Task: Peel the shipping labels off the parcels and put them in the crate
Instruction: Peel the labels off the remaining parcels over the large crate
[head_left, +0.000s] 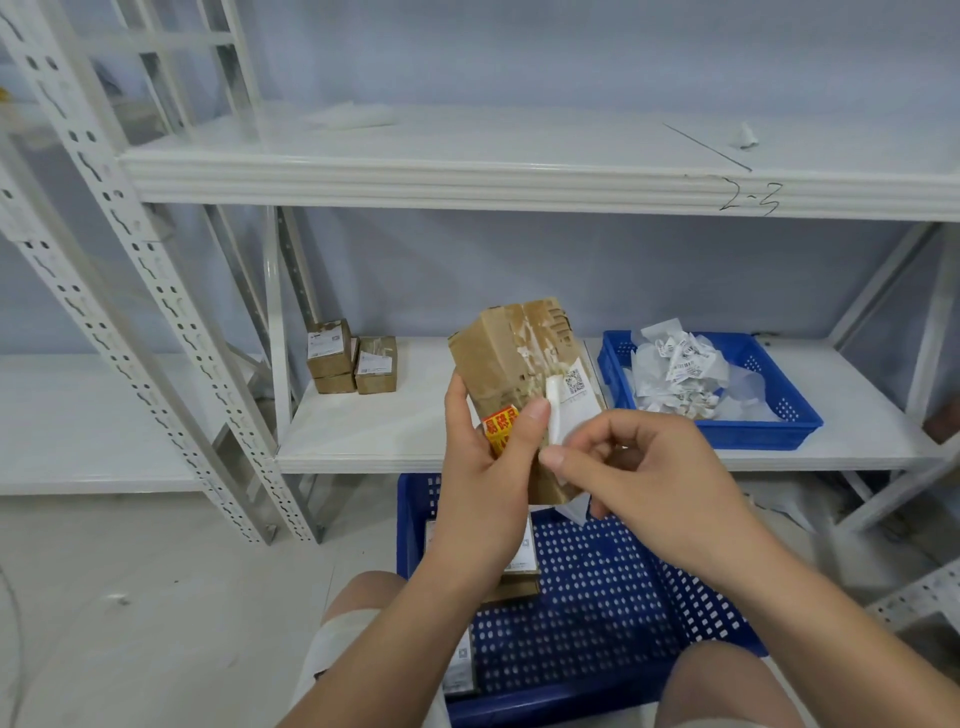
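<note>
Two hands up at centre frame: my left hand (485, 467) is wrapped around a brown cardboard parcel (511, 364), thumb pressed on its front, and my right hand (631, 467) has thumb and forefinger pinched on the curled white edge of the shipping label (563, 410). That label is partly lifted, right between my two thumbs, a QR code showing on the part stuck down. An orange sticker (496, 431) with red characters sits low on the parcel under my left thumb; I can't read it. Handwritten "2-3" marks the upper shelf edge (750, 197) at upper right. On the lower shelf, right of the parcel, a blue crate (779, 426) holds a heap of peeled labels (680, 374). Left of centre, three small labelled boxes (350, 364) are clustered on that shelf. Below my hands, a bigger blue basket (623, 597) on the floor holds more labelled parcels, mostly hidden by my left arm.
</note>
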